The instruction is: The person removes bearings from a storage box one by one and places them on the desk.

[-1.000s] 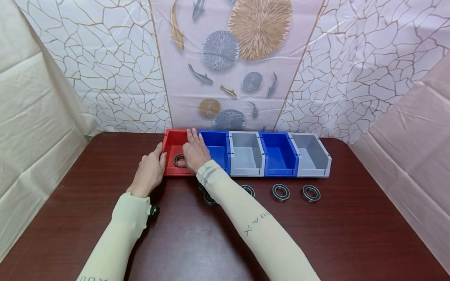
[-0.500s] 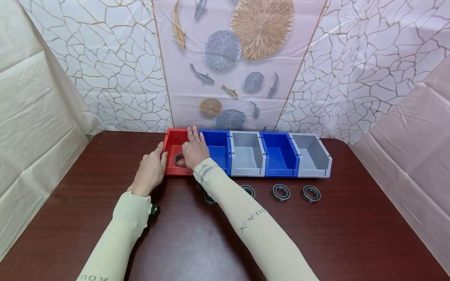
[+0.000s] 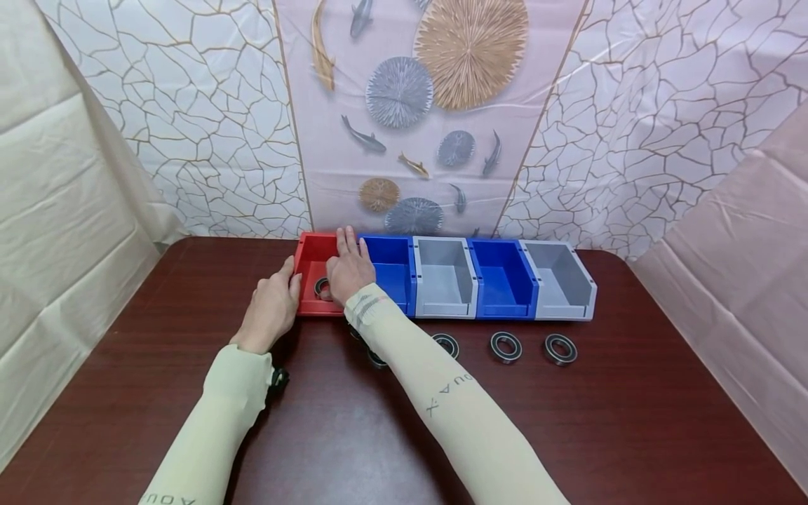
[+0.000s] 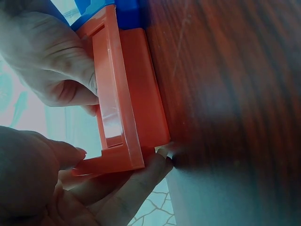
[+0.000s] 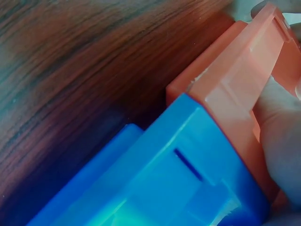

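At the left end of the bin row is a red bin (image 3: 313, 261). My left hand (image 3: 268, 308) grips its left side wall; the left wrist view shows the thumb at the rim and fingers along the outside. My right hand (image 3: 351, 272) holds the wall where the red bin meets the blue bin (image 3: 393, 277), its thumb inside the red one. A ball bearing (image 3: 321, 287) lies in the red bin, partly covered by that thumb. In the right wrist view, the red bin (image 5: 235, 70) and blue bin (image 5: 174, 155) stand side by side, touching.
Rightward the row continues with a grey bin (image 3: 442, 277), a second blue bin (image 3: 501, 277) and another grey bin (image 3: 558, 277). In front lie bearings (image 3: 506, 347), (image 3: 560, 348) and one partly behind my right forearm (image 3: 447, 344). A patterned cloth (image 3: 404, 182) hangs behind the table.
Both hands stay on the red bin. My right forearm and wrist have shifted slightly left, and the thumb covers the bearing's edge a little differently; the bins and loose bearings keep their places.
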The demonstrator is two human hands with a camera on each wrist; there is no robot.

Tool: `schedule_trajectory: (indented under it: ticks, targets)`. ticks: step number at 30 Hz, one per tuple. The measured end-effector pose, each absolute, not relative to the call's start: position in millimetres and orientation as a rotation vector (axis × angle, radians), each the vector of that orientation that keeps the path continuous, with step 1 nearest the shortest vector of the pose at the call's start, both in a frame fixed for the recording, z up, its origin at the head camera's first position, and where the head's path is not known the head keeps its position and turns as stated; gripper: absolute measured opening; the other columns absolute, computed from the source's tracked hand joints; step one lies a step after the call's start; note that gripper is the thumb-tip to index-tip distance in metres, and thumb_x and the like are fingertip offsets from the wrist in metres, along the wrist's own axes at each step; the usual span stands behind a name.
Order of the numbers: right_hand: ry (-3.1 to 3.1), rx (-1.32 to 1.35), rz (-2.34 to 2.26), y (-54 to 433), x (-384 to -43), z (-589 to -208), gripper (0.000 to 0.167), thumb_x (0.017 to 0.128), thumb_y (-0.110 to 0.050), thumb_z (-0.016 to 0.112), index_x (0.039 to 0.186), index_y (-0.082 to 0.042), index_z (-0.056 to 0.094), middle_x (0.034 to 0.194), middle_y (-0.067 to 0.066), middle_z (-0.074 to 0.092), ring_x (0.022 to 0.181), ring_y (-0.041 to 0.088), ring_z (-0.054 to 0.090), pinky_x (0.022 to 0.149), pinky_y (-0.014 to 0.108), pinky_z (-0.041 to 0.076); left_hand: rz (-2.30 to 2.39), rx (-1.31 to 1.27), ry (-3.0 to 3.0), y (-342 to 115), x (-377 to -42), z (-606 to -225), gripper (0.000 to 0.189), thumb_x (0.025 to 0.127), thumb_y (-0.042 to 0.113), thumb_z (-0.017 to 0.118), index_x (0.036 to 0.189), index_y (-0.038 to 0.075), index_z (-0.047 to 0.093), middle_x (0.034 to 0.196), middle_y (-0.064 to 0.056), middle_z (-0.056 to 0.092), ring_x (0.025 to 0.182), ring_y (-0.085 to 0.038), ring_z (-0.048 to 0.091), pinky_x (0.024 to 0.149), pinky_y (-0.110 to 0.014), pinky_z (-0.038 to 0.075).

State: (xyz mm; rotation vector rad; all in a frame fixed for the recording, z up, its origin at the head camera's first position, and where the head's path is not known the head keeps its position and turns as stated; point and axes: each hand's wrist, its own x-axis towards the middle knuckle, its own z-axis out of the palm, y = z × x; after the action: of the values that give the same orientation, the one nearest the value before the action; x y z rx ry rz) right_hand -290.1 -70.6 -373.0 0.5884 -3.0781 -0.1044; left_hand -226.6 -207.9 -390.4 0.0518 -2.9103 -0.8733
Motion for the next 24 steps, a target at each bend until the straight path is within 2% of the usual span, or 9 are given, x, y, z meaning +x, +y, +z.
schedule_trajectory:
  ticks: [5, 8, 14, 20, 24]
  targets:
    - [-3.069, 0.603, -0.131, -70.4, -289.7, -372.5, 0.033, 0.096, -0.04, 0.068, 0.122, -0.021, 0.073, 0.173, 0.01, 0.01, 0.162, 0.028, 0.0, 0.131, 0.043, 0.01, -0.881, 0.056, -2.91, -208.8, -226.9, -390.7, 0.058, 0.109, 0.026, 0.042, 0.162, 0.007, 0.025, 0.116, -0.03, 0.066, 0.107, -0.043, 0.068, 0.098, -0.058, 0.054]
    - [-3.077, 0.603, -0.132, -70.2, -290.0, -372.3, 0.033, 0.096, -0.039, 0.067, 0.124, -0.021, 0.073, 0.174, 0.009, 0.01, 0.162, 0.028, -0.001, 0.131, 0.043, 0.01, -0.883, 0.048, -2.901, -208.5, -227.1, -391.3, 0.058, 0.109, 0.027, 0.042, 0.162, 0.007, 0.026, 0.116, -0.029, 0.066, 0.104, -0.042, 0.069, 0.096, -0.057, 0.055]
    - [-3.083, 0.606, -0.13, -70.0, -290.9, -372.6, 0.039, 0.093, -0.043, 0.07, 0.126, -0.021, 0.071, 0.174, 0.009, 0.009, 0.162, 0.028, -0.001, 0.131, 0.044, 0.01, -0.883, 0.039, -2.894, -208.4, -227.4, -392.2, 0.058, 0.11, 0.028, 0.042, 0.162, 0.007, 0.026, 0.11, -0.029, 0.067, 0.099, -0.04, 0.07, 0.094, -0.056, 0.057]
    - [-3.105, 0.609, -0.123, -70.2, -293.0, -374.4, 0.044, 0.092, -0.044, 0.07, 0.129, -0.02, 0.069, 0.174, 0.009, 0.007, 0.161, 0.028, -0.005, 0.132, 0.044, 0.007, -0.893, 0.046, -2.906, -208.3, -226.7, -391.4, 0.059, 0.11, 0.029, 0.042, 0.162, 0.007, 0.024, 0.111, -0.029, 0.066, 0.102, -0.04, 0.069, 0.096, -0.057, 0.056]
    - [-3.11, 0.606, -0.122, -70.6, -292.9, -374.2, 0.044, 0.092, -0.044, 0.07, 0.13, -0.02, 0.069, 0.174, 0.009, 0.006, 0.161, 0.028, -0.006, 0.132, 0.044, 0.006, -0.893, 0.055, -2.91, -208.6, -227.0, -390.6, 0.059, 0.11, 0.028, 0.042, 0.162, 0.007, 0.024, 0.12, -0.031, 0.065, 0.105, -0.042, 0.069, 0.097, -0.057, 0.055]
